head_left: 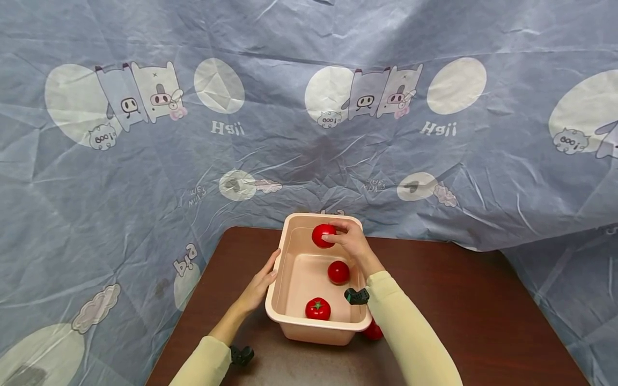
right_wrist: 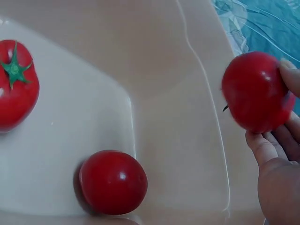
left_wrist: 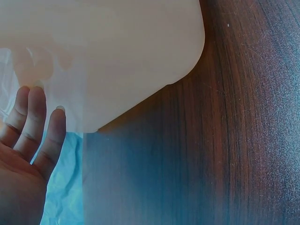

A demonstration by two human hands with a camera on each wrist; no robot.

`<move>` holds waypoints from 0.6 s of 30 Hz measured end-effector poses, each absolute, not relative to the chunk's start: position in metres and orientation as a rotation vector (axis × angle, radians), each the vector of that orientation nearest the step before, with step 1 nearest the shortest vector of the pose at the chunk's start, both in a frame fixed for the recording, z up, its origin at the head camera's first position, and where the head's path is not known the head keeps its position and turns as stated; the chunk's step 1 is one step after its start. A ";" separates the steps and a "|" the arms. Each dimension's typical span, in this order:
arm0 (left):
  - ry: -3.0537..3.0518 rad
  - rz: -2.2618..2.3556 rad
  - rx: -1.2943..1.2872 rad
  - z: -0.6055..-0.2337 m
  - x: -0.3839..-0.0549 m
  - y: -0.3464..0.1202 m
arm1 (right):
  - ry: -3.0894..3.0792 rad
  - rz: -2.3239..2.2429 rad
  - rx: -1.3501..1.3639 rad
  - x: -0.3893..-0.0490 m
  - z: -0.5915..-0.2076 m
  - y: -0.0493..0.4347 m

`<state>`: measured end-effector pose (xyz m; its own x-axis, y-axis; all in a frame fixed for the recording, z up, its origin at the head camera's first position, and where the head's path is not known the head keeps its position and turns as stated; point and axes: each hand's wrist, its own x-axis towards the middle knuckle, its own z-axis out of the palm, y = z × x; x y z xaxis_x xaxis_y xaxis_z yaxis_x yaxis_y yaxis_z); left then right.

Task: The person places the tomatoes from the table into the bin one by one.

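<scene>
In the head view my right hand (head_left: 354, 241) pinches a red tomato (head_left: 322, 236) between thumb and fingers, over the far end of a pale pink plastic basin (head_left: 321, 332). The right wrist view shows this held tomato (right_wrist: 257, 91) above the basin's wall, thumb on one side and fingers beneath. On the basin floor lie a second tomato (head_left: 338, 272) near the right wall and a third tomato (head_left: 317, 309), green calyx up, at the near end. My left hand (head_left: 258, 287) rests against the basin's left side, its fingers (left_wrist: 35, 117) fairly straight along the outer wall.
Another red tomato (head_left: 373, 331) sits on the table outside the basin's near right corner, partly hidden by the rim and right sleeve. The dark brown wooden table (head_left: 444, 289) extends to both sides. A blue-grey printed sheet (head_left: 289, 139) hangs behind it.
</scene>
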<state>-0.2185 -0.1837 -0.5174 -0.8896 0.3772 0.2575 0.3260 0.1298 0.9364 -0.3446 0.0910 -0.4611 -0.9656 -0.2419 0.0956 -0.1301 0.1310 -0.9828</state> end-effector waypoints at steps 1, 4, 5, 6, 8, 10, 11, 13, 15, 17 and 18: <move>2.338 1.908 0.725 -0.517 -0.218 -0.183 | 2.296 -1.975 -0.398 -0.345 -0.461 0.091; 2.364 1.888 0.703 -0.516 -0.218 -0.182 | 2.303 -1.973 -0.422 -0.344 -0.460 0.092; 2.371 1.881 0.699 -0.516 -0.218 -0.182 | 2.305 -1.978 -0.420 -0.343 -0.460 0.092; 2.377 1.875 0.697 -0.516 -0.218 -0.182 | 2.319 -1.977 -0.418 -0.343 -0.459 0.093; 2.381 1.868 0.687 -0.517 -0.219 -0.182 | 2.345 -1.971 -0.403 -0.342 -0.459 0.093; 2.386 1.868 0.695 -0.520 -0.220 -0.182 | 2.352 -1.971 -0.399 -0.341 -0.459 0.094; 2.380 1.876 0.696 -0.523 -0.222 -0.183 | 2.339 -1.980 -0.400 -0.341 -0.458 0.094; 2.372 1.891 0.694 -0.531 -0.226 -0.184 | 2.295 -2.018 -0.392 -0.340 -0.458 0.094; 2.368 1.907 0.698 -0.539 -0.230 -0.185 | 2.230 -2.078 -0.371 -0.340 -0.457 0.094; 2.371 1.919 0.695 -0.547 -0.233 -0.186 | 2.165 -2.141 -0.347 -0.339 -0.455 0.095; 2.379 1.921 0.698 -0.549 -0.233 -0.187 | 2.133 -2.169 -0.333 -0.338 -0.455 0.096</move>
